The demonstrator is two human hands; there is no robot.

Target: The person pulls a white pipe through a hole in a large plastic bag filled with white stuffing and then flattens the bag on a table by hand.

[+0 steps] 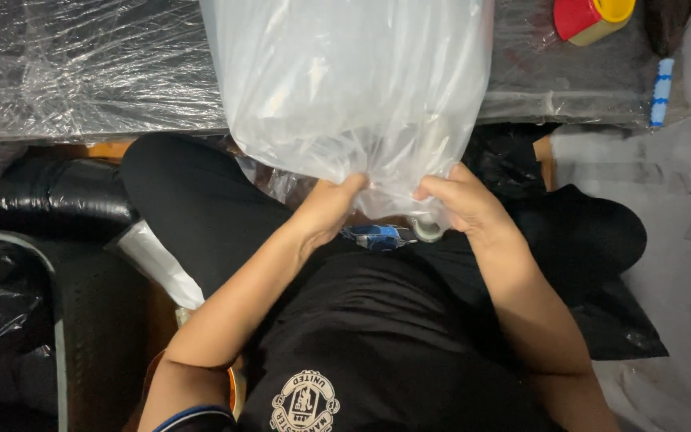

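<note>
**Both hands gathering a clear bag at the bench**

Plastic-wrapped and dark, the bench [81, 72] runs across the far side, and everything sits relative to it. Hanging over its near edge into the person's lap is a big clear plastic bag [345, 88]. Below the edge, the left hand [328, 210] and right hand [461, 204] are both closed tight on the bag's bunched bottom. On the bench's right end rests a red-and-yellow tape dispenser [589, 18]; a blue-and-white striped tube [661, 92] lies at its right edge.
</note>
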